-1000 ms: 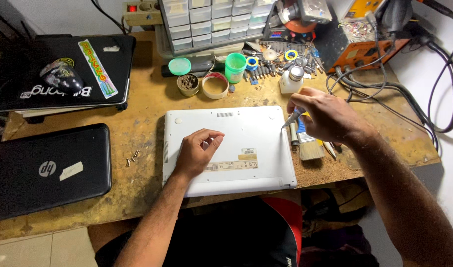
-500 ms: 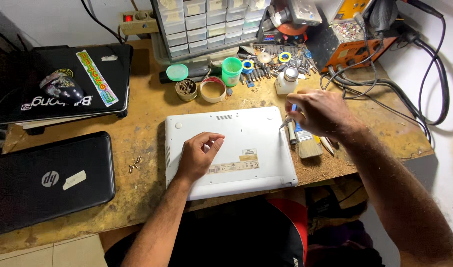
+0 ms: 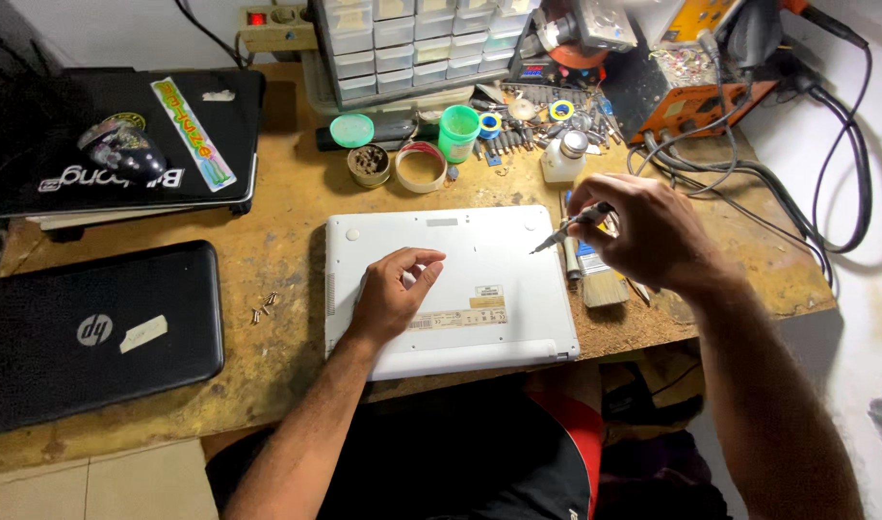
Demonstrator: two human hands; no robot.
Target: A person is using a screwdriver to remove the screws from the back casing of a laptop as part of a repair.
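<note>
The right hand (image 3: 638, 231) is pinching a screwdriver (image 3: 568, 227), its long axis pointing down-left at the white laptop (image 3: 479, 260)'s right edge. The left hand (image 3: 391, 294), loosely curled and gripping nothing, is pressing the laptop's middle.

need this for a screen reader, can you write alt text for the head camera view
A person's left hand rests on a white laptop lying underside up on a wooden workbench, while the right hand holds a small screwdriver over its upper right corner. Two black laptops lie to the left.
</note>
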